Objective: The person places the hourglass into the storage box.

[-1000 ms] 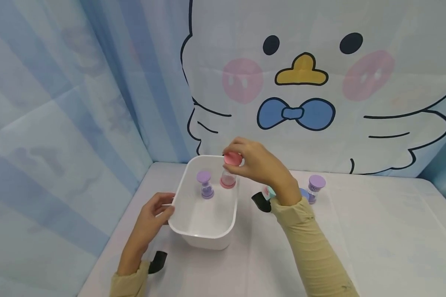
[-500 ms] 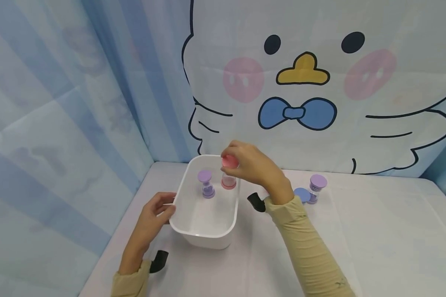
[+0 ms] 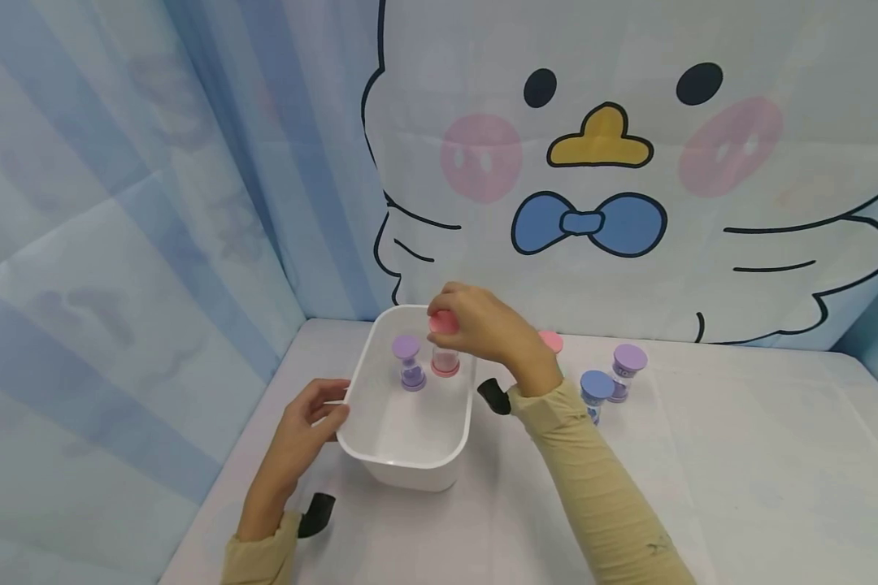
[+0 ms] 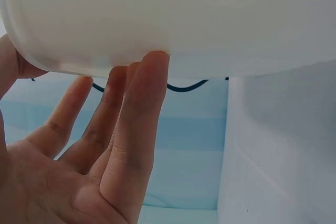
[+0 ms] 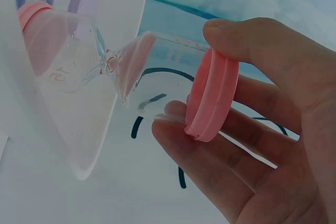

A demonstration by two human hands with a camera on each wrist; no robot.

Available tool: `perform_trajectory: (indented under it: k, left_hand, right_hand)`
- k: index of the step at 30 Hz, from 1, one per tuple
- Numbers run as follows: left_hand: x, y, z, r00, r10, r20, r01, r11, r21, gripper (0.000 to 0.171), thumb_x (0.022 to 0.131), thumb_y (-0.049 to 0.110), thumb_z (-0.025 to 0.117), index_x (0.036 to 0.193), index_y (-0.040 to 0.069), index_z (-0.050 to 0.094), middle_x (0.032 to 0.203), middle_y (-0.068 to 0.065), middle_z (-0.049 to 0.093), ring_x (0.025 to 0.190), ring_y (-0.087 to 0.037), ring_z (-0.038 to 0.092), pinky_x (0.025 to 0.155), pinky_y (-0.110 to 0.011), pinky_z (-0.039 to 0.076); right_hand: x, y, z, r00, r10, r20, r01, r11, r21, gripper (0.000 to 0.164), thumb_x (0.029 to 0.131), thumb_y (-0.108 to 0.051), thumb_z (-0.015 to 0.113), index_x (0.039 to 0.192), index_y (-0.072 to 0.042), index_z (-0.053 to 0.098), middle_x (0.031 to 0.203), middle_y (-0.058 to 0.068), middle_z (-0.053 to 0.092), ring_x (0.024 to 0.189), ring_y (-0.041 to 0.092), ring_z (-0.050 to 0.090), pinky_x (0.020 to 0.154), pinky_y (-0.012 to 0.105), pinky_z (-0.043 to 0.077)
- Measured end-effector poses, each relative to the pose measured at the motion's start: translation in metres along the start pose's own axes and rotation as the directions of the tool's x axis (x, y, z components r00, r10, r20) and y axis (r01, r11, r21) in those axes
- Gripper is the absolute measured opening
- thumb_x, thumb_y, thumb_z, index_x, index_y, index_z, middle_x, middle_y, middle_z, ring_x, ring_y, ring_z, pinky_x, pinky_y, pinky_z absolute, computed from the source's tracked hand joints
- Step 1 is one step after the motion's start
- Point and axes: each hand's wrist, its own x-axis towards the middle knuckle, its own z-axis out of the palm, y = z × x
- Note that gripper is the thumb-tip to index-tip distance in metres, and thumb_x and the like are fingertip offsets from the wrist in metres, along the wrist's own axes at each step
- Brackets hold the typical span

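Observation:
My right hand point(image 3: 486, 329) pinches the pink cap of a sand timer point(image 3: 445, 363), thumb on one side and fingertips on the other. This timer stands about upright inside the far right part of a white plastic bin point(image 3: 402, 475); whether its base touches the floor I cannot tell. Pink sand point(image 5: 47, 51) shows through its clear bulbs in the right wrist view. Beside it in the bin is a purple sand timer point(image 3: 410, 370). My left hand point(image 3: 296, 439) grips the bin's left rim; the left wrist view has its fingers point(image 4: 142, 98) against the outer wall.
Right of the bin, a blue sand timer point(image 3: 596, 390) and a purple sand timer point(image 3: 628, 370) stand on the white-covered table point(image 3: 761, 455). A pink cap point(image 3: 551, 340) shows behind my right wrist. A printed cloth point(image 3: 702, 276) hangs at the back.
My right hand has moved left and a little lower with the pink sand timer, nearer the purple one. The blue timer and a pink cap have come out from behind the right arm.

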Motion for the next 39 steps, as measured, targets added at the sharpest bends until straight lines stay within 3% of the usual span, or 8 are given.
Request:
perform_trajectory:
  k: [6, 14, 27, 39]
  left_hand:
    - [0.0, 0.001, 0.0, 1.0, -0.003, -0.002, 0.003, 1.0, 0.001, 0.034, 0.091, 0.012, 0.057, 0.123, 0.004, 0.049, 0.12, -0.015, 0.053, 0.104, -0.032, 0.056, 0.07, -0.032, 0.053]
    - [-0.002, 0.0, 0.001, 1.0, -0.003, 0.003, 0.003, 1.0, 0.005, 0.034, 0.091, 0.012, 0.057, 0.123, 0.004, 0.049, 0.12, -0.015, 0.054, 0.103, -0.03, 0.056, 0.07, -0.033, 0.053]
    - [-0.002, 0.001, 0.002, 1.0, 0.005, -0.014, -0.005, 1.0, 0.015, 0.034, 0.091, 0.011, 0.057, 0.123, 0.004, 0.049, 0.12, -0.016, 0.053, 0.104, -0.035, 0.056, 0.07, -0.034, 0.053]
    - [0.001, -0.005, 0.001, 1.0, 0.019, -0.004, -0.019, 1.0, 0.001, 0.034, 0.091, 0.014, 0.058, 0.123, 0.005, 0.049, 0.119, -0.014, 0.054, 0.102, -0.029, 0.057, 0.07, -0.032, 0.053]
  right_hand:
    - [0.006, 0.001, 0.003, 1.0, -0.017, 0.02, 0.017, 1.0, -0.013, 0.026, 0.079, -0.024, 0.07, 0.101, -0.011, 0.067, 0.092, -0.001, 0.056, 0.08, 0.012, 0.051, 0.066, 0.021, 0.046]
    - [0.012, 0.004, 0.012, 0.997, 0.017, 0.076, -0.019, 0.999, 0.026, 0.026, 0.079, -0.022, 0.07, 0.101, -0.009, 0.068, 0.091, -0.002, 0.056, 0.08, 0.012, 0.051, 0.067, 0.021, 0.047]
    - [0.024, 0.0, 0.023, 0.994, 0.031, 0.107, -0.029, 0.999, -0.021, 0.024, 0.078, -0.022, 0.069, 0.099, -0.01, 0.068, 0.09, -0.001, 0.056, 0.078, 0.012, 0.051, 0.069, 0.022, 0.044]
    - [0.035, 0.002, 0.03, 0.982, 0.106, 0.154, -0.096, 0.993, -0.071, 0.024, 0.077, -0.018, 0.068, 0.099, -0.009, 0.068, 0.091, -0.001, 0.06, 0.078, 0.013, 0.053, 0.068, 0.022, 0.045]
